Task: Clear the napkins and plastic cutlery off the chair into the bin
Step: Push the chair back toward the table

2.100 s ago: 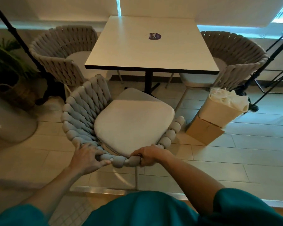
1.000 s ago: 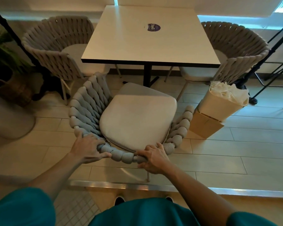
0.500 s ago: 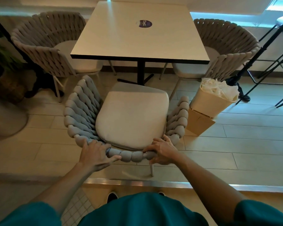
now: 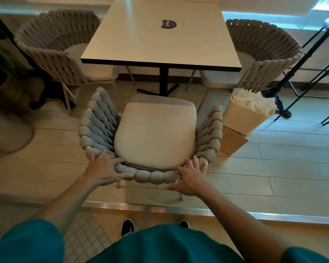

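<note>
Tiled floor (image 4: 273, 168), one square table (image 4: 160, 35) top centre, three woven chairs. Centre chair (image 4: 154, 133): seat front faces table, back toward camera. One bin (image 4: 243, 118) right of it, white napkins (image 4: 253, 101) inside. Left hand (image 4: 104, 170) resting on back rim, fingers loose; right hand (image 4: 190, 177) spread, fingertips at rim.

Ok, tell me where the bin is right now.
The cream plastic bin, stuffed with white napkins, sits on the tiled floor at the head view's right, tilted against a brown cardboard box beside the grey woven chair.
</note>
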Available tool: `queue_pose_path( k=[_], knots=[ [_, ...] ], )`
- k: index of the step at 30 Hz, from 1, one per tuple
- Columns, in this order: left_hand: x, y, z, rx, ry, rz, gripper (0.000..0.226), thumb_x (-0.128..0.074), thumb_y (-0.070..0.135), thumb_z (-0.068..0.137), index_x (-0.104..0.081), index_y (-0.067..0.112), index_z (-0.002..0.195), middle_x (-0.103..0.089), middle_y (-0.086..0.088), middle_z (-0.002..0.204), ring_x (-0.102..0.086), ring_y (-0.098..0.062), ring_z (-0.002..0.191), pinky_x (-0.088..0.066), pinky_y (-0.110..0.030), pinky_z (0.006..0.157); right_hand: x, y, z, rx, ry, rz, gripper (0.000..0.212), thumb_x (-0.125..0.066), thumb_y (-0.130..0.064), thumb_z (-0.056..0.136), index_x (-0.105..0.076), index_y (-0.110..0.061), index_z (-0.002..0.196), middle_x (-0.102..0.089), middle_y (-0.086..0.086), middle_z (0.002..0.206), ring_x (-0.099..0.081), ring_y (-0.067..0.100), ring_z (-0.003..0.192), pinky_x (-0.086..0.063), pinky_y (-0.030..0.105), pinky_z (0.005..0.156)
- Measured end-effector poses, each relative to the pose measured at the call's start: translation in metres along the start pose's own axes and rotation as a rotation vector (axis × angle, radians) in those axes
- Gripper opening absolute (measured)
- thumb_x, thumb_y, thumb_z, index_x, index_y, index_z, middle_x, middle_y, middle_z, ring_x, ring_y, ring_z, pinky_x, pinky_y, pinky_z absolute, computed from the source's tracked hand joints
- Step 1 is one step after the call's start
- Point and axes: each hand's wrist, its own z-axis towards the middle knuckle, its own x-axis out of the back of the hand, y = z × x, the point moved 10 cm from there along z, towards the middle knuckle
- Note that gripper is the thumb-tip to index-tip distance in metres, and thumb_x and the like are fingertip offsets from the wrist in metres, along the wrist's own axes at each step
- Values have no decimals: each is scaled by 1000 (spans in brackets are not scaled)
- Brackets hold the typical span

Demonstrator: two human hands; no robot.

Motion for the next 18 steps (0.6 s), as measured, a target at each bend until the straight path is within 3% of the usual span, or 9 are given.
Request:
queue_pose_path(
  k=[5, 10, 18],
  knots=[
    [2, -10, 0, 20, 92, 31, 89, -20, 100, 55, -63, 42, 105, -63, 12, 113, -46, -12, 115, -16, -48, 104, -1, 1, -2, -2, 118, 69, 78, -36, -86, 71, -42, -44, 135, -14, 7, 157, 18, 35, 144, 20, 65, 104],
    [4, -5, -9, 62, 135, -6, 86, -20, 98, 57, -65, 39, 101, -64, 11, 109, -52, -14, 114, -4, -58, 111, 4, 5, -3, 25, 151, 108, 71, -45, -81, 72, -49, -43, 131, -18, 7, 156, 17, 37, 144, 20, 66, 103],
    [-6, 21, -19, 80, 185, 2, 93, -10, 96, 60, -64, 37, 107, -64, 8, 111, -54, -17, 111, -17, -58, 106, 6, 34, -6, 20, 119, 94, 70, -52, -79, 69, -54, -40, 127, -17, 6, 157, 15, 35, 145, 11, 70, 108]
  ],
)
